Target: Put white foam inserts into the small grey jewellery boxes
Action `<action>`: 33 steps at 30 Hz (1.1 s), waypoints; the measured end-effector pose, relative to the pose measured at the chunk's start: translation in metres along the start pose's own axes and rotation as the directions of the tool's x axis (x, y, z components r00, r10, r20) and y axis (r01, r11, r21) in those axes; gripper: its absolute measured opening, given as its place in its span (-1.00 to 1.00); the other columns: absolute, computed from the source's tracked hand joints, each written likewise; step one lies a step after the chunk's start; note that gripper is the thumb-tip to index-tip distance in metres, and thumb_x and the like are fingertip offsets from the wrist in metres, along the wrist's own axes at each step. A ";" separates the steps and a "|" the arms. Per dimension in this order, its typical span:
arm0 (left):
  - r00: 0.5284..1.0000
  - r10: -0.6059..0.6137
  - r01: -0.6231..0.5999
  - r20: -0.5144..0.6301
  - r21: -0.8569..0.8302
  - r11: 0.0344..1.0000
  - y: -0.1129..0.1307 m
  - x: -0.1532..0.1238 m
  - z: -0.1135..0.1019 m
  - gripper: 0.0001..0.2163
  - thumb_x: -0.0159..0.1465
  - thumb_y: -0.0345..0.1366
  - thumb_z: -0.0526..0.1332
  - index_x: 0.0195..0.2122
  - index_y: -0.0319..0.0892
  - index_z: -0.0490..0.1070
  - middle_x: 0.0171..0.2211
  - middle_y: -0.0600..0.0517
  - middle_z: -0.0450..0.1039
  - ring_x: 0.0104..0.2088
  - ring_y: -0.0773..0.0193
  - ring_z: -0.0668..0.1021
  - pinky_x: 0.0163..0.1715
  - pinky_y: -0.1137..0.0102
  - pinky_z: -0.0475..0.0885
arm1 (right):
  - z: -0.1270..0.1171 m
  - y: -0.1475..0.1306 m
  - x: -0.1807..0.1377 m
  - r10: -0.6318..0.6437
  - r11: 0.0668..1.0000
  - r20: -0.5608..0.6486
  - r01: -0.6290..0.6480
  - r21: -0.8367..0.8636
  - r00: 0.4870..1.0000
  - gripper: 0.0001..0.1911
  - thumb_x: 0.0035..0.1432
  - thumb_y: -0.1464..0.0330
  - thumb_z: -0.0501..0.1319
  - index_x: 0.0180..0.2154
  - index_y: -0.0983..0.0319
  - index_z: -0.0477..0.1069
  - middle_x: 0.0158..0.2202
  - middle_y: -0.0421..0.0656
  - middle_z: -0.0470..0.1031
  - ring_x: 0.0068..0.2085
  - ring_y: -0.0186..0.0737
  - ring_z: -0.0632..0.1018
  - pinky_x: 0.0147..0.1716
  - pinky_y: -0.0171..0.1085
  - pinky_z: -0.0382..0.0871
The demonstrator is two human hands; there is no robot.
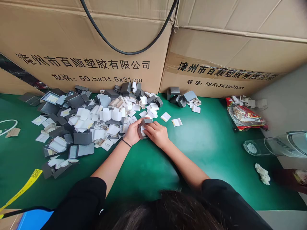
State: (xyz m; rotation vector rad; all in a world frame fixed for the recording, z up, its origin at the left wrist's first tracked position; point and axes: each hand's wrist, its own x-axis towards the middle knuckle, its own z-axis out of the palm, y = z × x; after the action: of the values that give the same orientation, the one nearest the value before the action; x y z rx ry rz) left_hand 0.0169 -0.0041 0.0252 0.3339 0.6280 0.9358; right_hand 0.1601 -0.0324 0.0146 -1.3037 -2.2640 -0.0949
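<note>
Centre frame, the left hand (132,133) curls snugly round a small grey box (143,128); the right hand (158,134) bends its fingers at the opening, grip impossible to tell! Up top, cartons (79,40) read "漳州市百顺塑胶有限公司", "规格: 59.5x34.5x31cm".

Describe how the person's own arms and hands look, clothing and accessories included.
Black fabric sleeves end near the elbows, leaving both forearms bare. A thin, dark, cord-like band circles the left wrist; none shows on the right. The left hand and right hand are ungloved.
</note>
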 end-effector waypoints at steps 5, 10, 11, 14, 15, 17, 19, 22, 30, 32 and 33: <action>1.000 -0.001 0.001 -0.016 0.024 1.000 0.000 0.001 0.000 -0.73 0.21 -0.32 0.09 -0.15 -0.35 0.48 -0.45 -0.04 0.47 -0.55 0.39 0.41 -0.58 0.51 0.27 | -0.003 -0.003 0.004 0.004 0.997 0.031 -0.001 -0.079 1.000 -0.69 0.32 0.24 -0.03 -0.31 0.19 0.43 -0.37 -0.17 0.49 -0.35 -0.34 0.36 -0.51 -0.30 0.00; 0.998 0.010 -0.006 -0.058 0.060 0.998 -0.002 0.001 0.001 -0.72 0.21 -0.29 0.11 -0.14 -0.32 0.48 -0.44 -0.03 0.49 -0.58 0.42 0.39 -0.56 0.51 0.28 | -0.004 -0.004 0.006 0.005 0.995 0.036 -0.002 -0.099 0.999 -0.67 0.33 0.24 -0.05 -0.34 0.19 0.42 -0.40 -0.20 0.48 -0.39 -0.38 0.36 -0.54 -0.28 -0.07; 0.998 0.010 -0.006 -0.057 0.064 0.998 -0.002 0.000 0.001 -0.72 0.21 -0.29 0.11 -0.14 -0.31 0.48 -0.43 -0.03 0.49 -0.59 0.42 0.39 -0.56 0.51 0.28 | -0.004 -0.004 0.006 0.001 0.995 0.034 0.002 -0.103 0.999 -0.66 0.33 0.24 -0.05 -0.34 0.20 0.41 -0.40 -0.20 0.48 -0.39 -0.39 0.36 -0.54 -0.28 -0.07; 0.999 0.009 -0.006 -0.045 0.074 0.997 -0.002 -0.001 0.001 -0.72 0.20 -0.28 0.12 -0.15 -0.32 0.48 -0.44 -0.03 0.49 -0.59 0.42 0.39 -0.57 0.51 0.29 | -0.002 -0.005 0.005 -0.010 0.993 0.017 0.012 -0.118 1.000 -0.67 0.33 0.27 -0.05 -0.36 0.20 0.40 -0.42 -0.21 0.47 -0.41 -0.40 0.37 -0.53 -0.28 -0.07; 0.999 0.013 -0.009 -0.041 0.079 0.997 -0.001 -0.001 0.000 -0.72 0.20 -0.27 0.12 -0.16 -0.32 0.49 -0.44 -0.04 0.49 -0.59 0.41 0.40 -0.58 0.51 0.29 | -0.001 -0.006 0.004 -0.011 0.992 0.007 0.012 -0.122 1.000 -0.68 0.33 0.28 -0.05 -0.36 0.20 0.40 -0.42 -0.22 0.47 -0.41 -0.40 0.37 -0.53 -0.29 -0.06; 0.999 0.017 -0.014 -0.031 0.093 0.996 0.000 -0.001 -0.002 -0.72 0.20 -0.28 0.12 -0.17 -0.31 0.49 -0.43 -0.04 0.49 -0.57 0.40 0.41 -0.57 0.51 0.31 | 0.000 -0.008 0.004 -0.010 0.992 0.000 0.010 -0.123 1.000 -0.70 0.34 0.31 -0.05 -0.33 0.20 0.40 -0.42 -0.21 0.47 -0.41 -0.40 0.37 -0.51 -0.30 -0.04; 0.999 0.020 -0.017 -0.025 0.101 0.995 0.001 -0.001 -0.004 -0.73 0.20 -0.29 0.11 -0.17 -0.30 0.49 -0.41 -0.04 0.49 -0.57 0.39 0.42 -0.56 0.50 0.32 | 0.001 -0.009 0.003 -0.002 0.993 0.010 0.003 -0.119 1.000 -0.72 0.34 0.32 -0.06 -0.28 0.19 0.40 -0.41 -0.20 0.47 -0.39 -0.40 0.38 -0.49 -0.31 -0.01; 0.999 0.019 -0.016 -0.036 0.096 0.995 0.001 0.000 -0.003 -0.73 0.21 -0.28 0.10 -0.17 -0.29 0.49 -0.39 -0.05 0.50 -0.56 0.40 0.42 -0.54 0.50 0.34 | 0.002 -0.010 0.003 0.030 0.993 0.028 -0.027 -0.114 0.999 -0.72 0.34 0.32 -0.06 -0.24 0.19 0.40 -0.37 -0.18 0.49 -0.37 -0.39 0.40 -0.48 -0.31 0.01; 0.997 -0.010 0.010 -0.082 0.002 1.000 0.000 0.001 0.000 -0.73 0.24 -0.28 0.07 -0.20 -0.32 0.49 -0.45 -0.05 0.48 -0.54 0.38 0.44 -0.54 0.51 0.36 | 0.005 -0.008 0.004 0.028 0.995 0.046 -0.024 -0.093 0.999 -0.71 0.33 0.32 -0.04 -0.13 0.19 0.43 -0.22 -0.17 0.55 -0.30 -0.36 0.46 -0.47 -0.35 0.13; 0.997 -0.029 0.026 -0.076 -0.044 0.999 -0.001 0.003 -0.005 -0.73 0.24 -0.28 0.07 -0.19 -0.31 0.48 -0.46 -0.05 0.47 -0.56 0.40 0.42 -0.55 0.51 0.35 | 0.007 -0.007 0.004 0.018 0.998 0.053 -0.015 -0.060 0.998 -0.70 0.33 0.32 -0.04 -0.10 0.19 0.43 -0.18 -0.16 0.55 -0.25 -0.35 0.48 -0.44 -0.36 0.18; 0.997 -0.038 0.033 -0.069 -0.065 0.997 -0.001 0.004 -0.007 -0.72 0.25 -0.27 0.07 -0.18 -0.31 0.48 -0.46 -0.05 0.47 -0.58 0.41 0.41 -0.56 0.52 0.35 | 0.007 -0.006 0.003 0.026 0.999 0.056 -0.023 -0.041 0.998 -0.70 0.33 0.31 -0.04 -0.09 0.18 0.43 -0.15 -0.15 0.54 -0.23 -0.35 0.49 -0.43 -0.37 0.21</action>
State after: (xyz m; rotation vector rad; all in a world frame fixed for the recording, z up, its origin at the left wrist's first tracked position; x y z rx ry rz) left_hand 0.0146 -0.0017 0.0177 0.2331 0.6653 0.9345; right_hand 0.1506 -0.0308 0.0110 -1.3709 -2.3042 -0.0964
